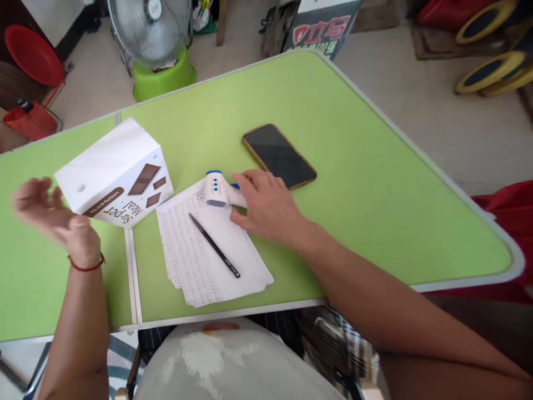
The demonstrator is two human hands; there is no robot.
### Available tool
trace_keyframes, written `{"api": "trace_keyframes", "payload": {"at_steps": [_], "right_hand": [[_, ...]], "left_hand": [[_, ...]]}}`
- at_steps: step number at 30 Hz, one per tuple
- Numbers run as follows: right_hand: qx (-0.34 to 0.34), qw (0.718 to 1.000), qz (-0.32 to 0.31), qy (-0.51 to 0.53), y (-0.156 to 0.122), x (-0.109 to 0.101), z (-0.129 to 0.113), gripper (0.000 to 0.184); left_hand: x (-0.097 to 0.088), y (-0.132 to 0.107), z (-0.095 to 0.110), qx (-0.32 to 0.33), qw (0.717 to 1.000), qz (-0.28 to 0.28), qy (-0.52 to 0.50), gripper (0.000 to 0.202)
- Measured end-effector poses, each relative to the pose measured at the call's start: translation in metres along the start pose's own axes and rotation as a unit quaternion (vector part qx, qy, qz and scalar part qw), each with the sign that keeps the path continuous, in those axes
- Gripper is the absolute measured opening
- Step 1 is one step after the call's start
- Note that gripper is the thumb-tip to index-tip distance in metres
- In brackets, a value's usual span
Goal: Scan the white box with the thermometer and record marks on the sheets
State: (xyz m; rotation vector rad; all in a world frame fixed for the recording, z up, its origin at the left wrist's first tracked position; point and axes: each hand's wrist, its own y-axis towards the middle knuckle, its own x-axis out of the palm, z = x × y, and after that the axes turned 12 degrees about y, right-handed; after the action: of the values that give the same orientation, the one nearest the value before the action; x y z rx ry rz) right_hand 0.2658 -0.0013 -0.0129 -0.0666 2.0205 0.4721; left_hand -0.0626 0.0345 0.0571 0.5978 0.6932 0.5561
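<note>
My right hand (270, 208) is closed around the handle of a white and blue infrared thermometer (216, 190), which rests on the upper end of a stack of handwritten paper sheets (187, 250). A black pen (214, 245) lies slantwise across those sheets. Just beyond my right hand is a dark-screened smartphone (281, 155) in a brown case. Raised at the left, my left hand (62, 219) has its fingers apart and holds nothing; it is slightly blurred. Beside it sits a white box (120, 172) printed "Super Meal".
All of this is on a green folding table (375, 200) with a pale edge and a seam. Beyond it, a fan (152, 28) stands by a green plastic stool (164, 78). A red basin (34, 55) and a dark signboard (320, 28) are also on the far side.
</note>
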Motion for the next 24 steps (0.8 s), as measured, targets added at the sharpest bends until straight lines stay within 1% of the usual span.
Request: {"api": "trace_keyframes", "payload": {"at_steps": [1,2,3,5,7,9,10,11,13,14,15,17,19,21,22,23,24], "right_hand": [[0.022,1.000,-0.017,-0.009,-0.001,0.001,0.001,0.049],[0.038,0.999,-0.032,-0.013,-0.001,0.003,0.003,0.046],[0.047,0.998,-0.042,-0.013,-0.002,0.005,0.005,0.043],[0.055,0.997,-0.050,0.000,-0.004,0.008,0.009,0.041],[0.060,0.997,-0.041,0.018,-0.005,0.010,0.012,0.043],[0.059,0.997,-0.012,0.039,-0.006,0.010,0.013,0.048],[0.052,0.997,0.010,0.057,-0.007,0.008,0.012,0.050],[0.034,0.995,0.032,0.087,-0.008,0.006,0.009,0.052],[-0.004,0.984,0.077,0.163,-0.015,0.001,0.000,0.050],[-0.017,0.975,0.084,0.205,-0.020,-0.001,-0.006,0.047],[-0.024,0.964,0.076,0.253,-0.025,-0.003,-0.012,0.044],[-0.025,0.936,0.056,0.347,-0.038,-0.005,-0.023,0.038],[-0.005,0.888,-0.026,0.458,-0.048,-0.004,-0.033,0.029],[0.022,0.834,-0.103,0.542,-0.053,-0.001,-0.040,0.029],[0.031,0.813,-0.133,0.566,-0.053,0.001,-0.043,0.030],[0.037,0.800,-0.156,0.578,-0.053,0.002,-0.045,0.032],[0.040,0.794,-0.170,0.583,-0.051,0.003,-0.047,0.033]], "left_hand": [[0.005,-0.006,-0.006,0.017,0.999,-0.018,-0.032,0.099],[0.009,-0.013,-0.012,0.025,0.996,-0.058,-0.061,0.102],[0.013,-0.020,-0.018,0.021,0.988,-0.123,-0.086,0.095],[0.015,-0.031,-0.026,-0.025,0.969,-0.234,-0.074,0.073],[0.015,-0.037,-0.030,-0.046,0.950,-0.302,-0.059,0.058],[0.013,-0.039,-0.031,-0.036,0.938,-0.338,-0.067,0.054],[0.013,-0.039,-0.031,-0.035,0.936,-0.340,-0.078,0.053],[0.013,-0.040,-0.030,-0.044,0.939,-0.330,-0.091,0.054],[0.014,-0.040,-0.027,-0.076,0.950,-0.284,-0.107,0.061],[0.015,-0.041,-0.024,-0.098,0.953,-0.261,-0.116,0.064],[0.015,-0.042,-0.021,-0.121,0.954,-0.242,-0.127,0.066],[0.016,-0.045,-0.012,-0.163,0.944,-0.236,-0.163,0.065],[0.018,-0.049,-0.002,-0.192,0.922,-0.264,-0.207,0.061],[0.019,-0.054,0.006,-0.213,0.905,-0.289,-0.231,0.060],[0.020,-0.056,0.010,-0.221,0.898,-0.298,-0.235,0.061],[0.021,-0.058,0.013,-0.229,0.894,-0.305,-0.236,0.063],[0.023,-0.060,0.016,-0.235,0.890,-0.312,-0.235,0.064]]}}
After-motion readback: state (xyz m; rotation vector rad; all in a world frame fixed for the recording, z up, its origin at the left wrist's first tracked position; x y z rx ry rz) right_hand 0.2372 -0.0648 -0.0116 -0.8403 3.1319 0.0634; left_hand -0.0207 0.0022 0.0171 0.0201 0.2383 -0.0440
